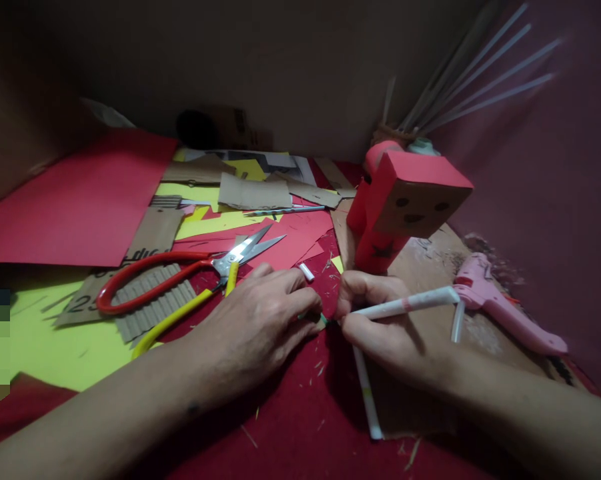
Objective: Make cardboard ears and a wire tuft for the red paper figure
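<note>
My right hand point(385, 320) is closed around a slim white marker point(425, 300) with a pinkish band; its back end points right and its front end is hidden by my fingers. Close by, my left hand point(275, 313) pinches a small piece with green on it point(323, 322), mostly covered by the fingers. The two hands nearly meet over the dark red surface. Below my right hand lies a second white marker point(367, 397) with a yellow-green band. A short white cap-like cylinder point(307, 271) rests beyond my left fingers.
Red-handled scissors point(155, 283) lie open at left, beside a yellow-handled tool point(175, 323) and corrugated cardboard point(155, 300). Behind my right hand stands a red paper figure point(375, 227) with a cardboard face. A pink glue gun point(505, 307) lies right. Red paper point(80, 200) leans far left.
</note>
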A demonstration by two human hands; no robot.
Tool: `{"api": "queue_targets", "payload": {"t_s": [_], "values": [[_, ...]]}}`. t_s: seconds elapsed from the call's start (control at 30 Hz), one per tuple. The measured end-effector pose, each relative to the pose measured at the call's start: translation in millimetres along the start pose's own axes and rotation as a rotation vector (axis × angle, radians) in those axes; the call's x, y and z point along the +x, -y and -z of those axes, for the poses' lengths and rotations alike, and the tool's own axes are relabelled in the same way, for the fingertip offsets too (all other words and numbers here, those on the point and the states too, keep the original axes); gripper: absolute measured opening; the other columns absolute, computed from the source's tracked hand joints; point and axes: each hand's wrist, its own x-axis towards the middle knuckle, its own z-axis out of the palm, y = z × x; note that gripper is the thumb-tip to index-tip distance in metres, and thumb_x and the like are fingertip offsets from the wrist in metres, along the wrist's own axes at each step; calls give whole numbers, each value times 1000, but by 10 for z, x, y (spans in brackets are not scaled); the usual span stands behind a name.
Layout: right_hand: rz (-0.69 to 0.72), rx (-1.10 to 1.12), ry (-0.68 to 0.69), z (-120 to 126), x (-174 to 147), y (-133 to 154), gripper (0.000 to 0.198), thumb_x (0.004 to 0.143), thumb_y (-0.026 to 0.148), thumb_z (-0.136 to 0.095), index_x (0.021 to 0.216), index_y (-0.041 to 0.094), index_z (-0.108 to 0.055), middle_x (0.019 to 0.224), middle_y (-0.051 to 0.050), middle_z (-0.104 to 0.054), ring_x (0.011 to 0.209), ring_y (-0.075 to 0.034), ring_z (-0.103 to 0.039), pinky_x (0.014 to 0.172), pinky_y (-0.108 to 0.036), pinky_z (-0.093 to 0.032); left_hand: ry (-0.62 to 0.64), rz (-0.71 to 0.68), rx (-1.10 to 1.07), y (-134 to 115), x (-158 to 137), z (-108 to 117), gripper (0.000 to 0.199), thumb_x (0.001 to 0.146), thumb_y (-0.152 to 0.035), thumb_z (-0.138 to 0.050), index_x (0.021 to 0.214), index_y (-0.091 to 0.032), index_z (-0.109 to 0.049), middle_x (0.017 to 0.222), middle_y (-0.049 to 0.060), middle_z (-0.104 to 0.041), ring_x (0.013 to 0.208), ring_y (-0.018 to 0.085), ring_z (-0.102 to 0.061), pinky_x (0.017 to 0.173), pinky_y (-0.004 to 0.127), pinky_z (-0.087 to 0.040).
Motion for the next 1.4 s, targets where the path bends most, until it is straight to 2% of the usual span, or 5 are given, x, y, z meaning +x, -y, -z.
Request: {"api": "queue_targets", "payload": {"t_s": [0.37,0.77,0.9,1.03,1.4], "values": [[16,-45,-12,-17,8,12,7,64,14,-49,61,20,-47,52,5,-43,47,-9,-36,39,-21,-25,55,23,2,-23,-14,40,17,92,-24,-47,88,-17,-62,87,5,-58,77,20,-50,72,36,-33],[28,-2,-27,-26,12,-86,10,69,9,-51,67,20,-50,57,6,-46,49,-8,-37,42,-21,-27,48,34,28,-37,5,40,15,92,-25,-46,86,-18,-59,86,4,-57,74,19,-49,70,35,-35],[38,-12,-11,-12,7,-76,12,71,7,-51,68,20,-50,59,6,-47,50,-7,-38,43,-21,-26,18,40,15,-33,2,26,9,91,-24,-49,91,-17,-55,88,3,-59,77,19,-50,73,35,-36],[51,8,1,-5,8,-79,14,72,6,-51,70,19,-50,59,6,-47,51,-7,-39,43,-21,-27,-15,42,10,-41,-18,23,6,90,-23,-50,87,-18,-50,83,1,-57,72,17,-48,71,34,-36],[37,38,-12,-15,17,-95,13,73,6,-53,71,19,-52,63,5,-49,52,-7,-40,45,-21,-28,16,109,-6,-41,-7,32,6,89,-25,-52,87,-20,-49,83,1,-58,72,17,-48,71,34,-37]]}}
